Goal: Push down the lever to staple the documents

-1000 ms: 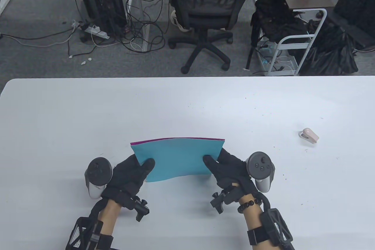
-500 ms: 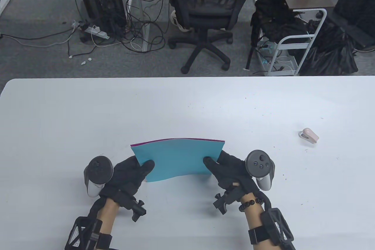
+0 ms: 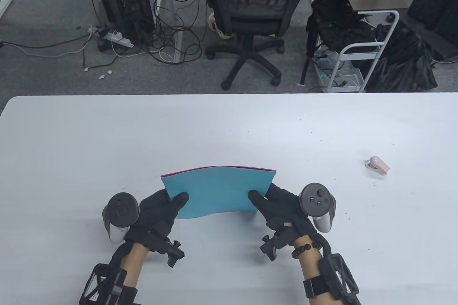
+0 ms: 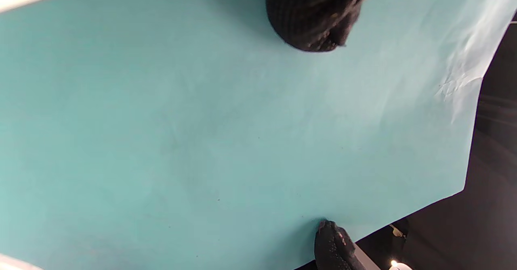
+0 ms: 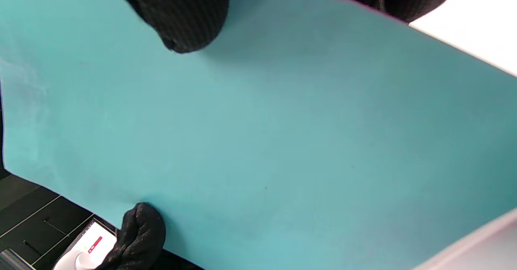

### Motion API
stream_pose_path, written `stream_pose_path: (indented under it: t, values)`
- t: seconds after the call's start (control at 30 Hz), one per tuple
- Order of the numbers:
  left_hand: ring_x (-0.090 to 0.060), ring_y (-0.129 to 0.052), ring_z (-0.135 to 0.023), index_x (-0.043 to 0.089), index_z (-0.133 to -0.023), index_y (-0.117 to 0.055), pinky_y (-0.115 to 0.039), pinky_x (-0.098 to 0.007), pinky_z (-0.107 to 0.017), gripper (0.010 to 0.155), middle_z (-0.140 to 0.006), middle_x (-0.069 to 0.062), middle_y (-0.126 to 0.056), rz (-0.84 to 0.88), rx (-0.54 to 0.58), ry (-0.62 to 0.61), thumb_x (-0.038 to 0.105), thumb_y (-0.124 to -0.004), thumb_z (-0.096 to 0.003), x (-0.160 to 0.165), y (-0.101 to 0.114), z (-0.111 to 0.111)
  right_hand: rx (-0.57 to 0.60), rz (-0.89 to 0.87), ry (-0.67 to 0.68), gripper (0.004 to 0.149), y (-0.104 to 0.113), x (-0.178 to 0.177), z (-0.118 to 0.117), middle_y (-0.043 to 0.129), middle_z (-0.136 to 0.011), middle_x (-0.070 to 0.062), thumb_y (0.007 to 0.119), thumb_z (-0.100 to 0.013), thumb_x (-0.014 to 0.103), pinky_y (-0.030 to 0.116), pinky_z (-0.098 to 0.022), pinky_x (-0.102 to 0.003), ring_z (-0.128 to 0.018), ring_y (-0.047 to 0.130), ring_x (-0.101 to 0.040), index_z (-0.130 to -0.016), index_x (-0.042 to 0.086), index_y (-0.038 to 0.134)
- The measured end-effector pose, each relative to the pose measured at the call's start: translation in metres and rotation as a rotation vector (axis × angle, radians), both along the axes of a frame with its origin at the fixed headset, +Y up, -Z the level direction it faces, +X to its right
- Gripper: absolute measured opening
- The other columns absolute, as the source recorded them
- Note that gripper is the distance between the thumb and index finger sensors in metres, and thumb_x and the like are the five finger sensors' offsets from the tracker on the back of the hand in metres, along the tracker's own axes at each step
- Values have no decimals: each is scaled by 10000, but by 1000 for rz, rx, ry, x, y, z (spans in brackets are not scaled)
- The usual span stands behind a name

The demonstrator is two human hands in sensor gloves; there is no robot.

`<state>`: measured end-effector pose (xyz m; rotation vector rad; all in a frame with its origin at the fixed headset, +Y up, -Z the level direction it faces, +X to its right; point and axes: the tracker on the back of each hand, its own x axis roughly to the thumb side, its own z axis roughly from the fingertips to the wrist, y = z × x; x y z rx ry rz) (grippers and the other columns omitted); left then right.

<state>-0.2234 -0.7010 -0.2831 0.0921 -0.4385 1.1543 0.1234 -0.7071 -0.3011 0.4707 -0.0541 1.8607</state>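
Observation:
A teal sheet (image 3: 218,190) with a magenta sheet behind it is held up off the white table (image 3: 229,129), slightly bowed. My left hand (image 3: 161,208) grips its left edge, thumb on the front. My right hand (image 3: 275,205) grips its right edge the same way. The teal sheet fills the left wrist view (image 4: 226,132), with my thumb (image 4: 315,15) on it, and the right wrist view (image 5: 282,141), with my thumb (image 5: 181,15) on it. A small pink stapler (image 3: 377,166) lies on the table to the far right, away from both hands.
Beyond the table's far edge stand an office chair (image 3: 254,15), a computer tower with cables (image 3: 125,1) and a white cart (image 3: 354,58). Small dark specks dot the table's right half.
The papers rose very slightly and the left hand shifted a little right. Both hands keep their grip on the sheets.

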Motion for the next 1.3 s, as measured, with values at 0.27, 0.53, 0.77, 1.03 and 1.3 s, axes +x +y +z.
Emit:
stream_pose_path:
  t: [0.27, 0.53, 0.77, 1.03, 1.3]
  values:
    - [-353, -1023, -811, 200, -925, -840, -869, -635, -573, 408, -907, -74, -985, -5, 79, 67, 320, -763, -543, -17, 12, 10, 18, 46, 24, 658, 8, -4, 1, 638, -1048, -301, 742, -553, 390, 610, -655, -716, -933, 701, -579, -1068, 28, 551]
    - [-357, -1017, -813, 194, -927, -836, -852, -637, -582, 408, -910, -80, -980, 25, 126, 182, 317, -763, -545, -53, 14, 15, 78, 243, -167, 702, 11, 28, -15, 554, -1062, -360, 716, -552, 413, 573, -654, -732, -929, 649, -625, -1081, 5, 503]
    - [-359, -1015, -810, 187, -930, -833, -848, -632, -588, 409, -910, -87, -977, 56, 129, 236, 315, -761, -549, -66, 16, 15, 79, 594, -360, 693, 26, 103, -45, 554, -1062, -349, 717, -547, 412, 561, -660, -729, -937, 638, -618, -1076, 14, 512]
    - [-364, -1010, -811, 184, -931, -831, -834, -646, -590, 408, -911, -90, -975, 68, 135, 249, 312, -759, -551, -70, 18, 17, -41, 790, -559, 692, 20, 188, -68, 540, -1068, -347, 721, -546, 407, 540, -667, -730, -946, 616, -619, -1076, 15, 510]
    - [-365, -1010, -809, 182, -931, -833, -824, -653, -594, 408, -910, -93, -976, 82, 130, 242, 311, -759, -552, -71, 18, 20, -163, 1022, -617, 723, -5, 228, -85, 484, -1082, -355, 691, -549, 420, 513, -677, -735, -963, 570, -624, -1089, 3, 452]
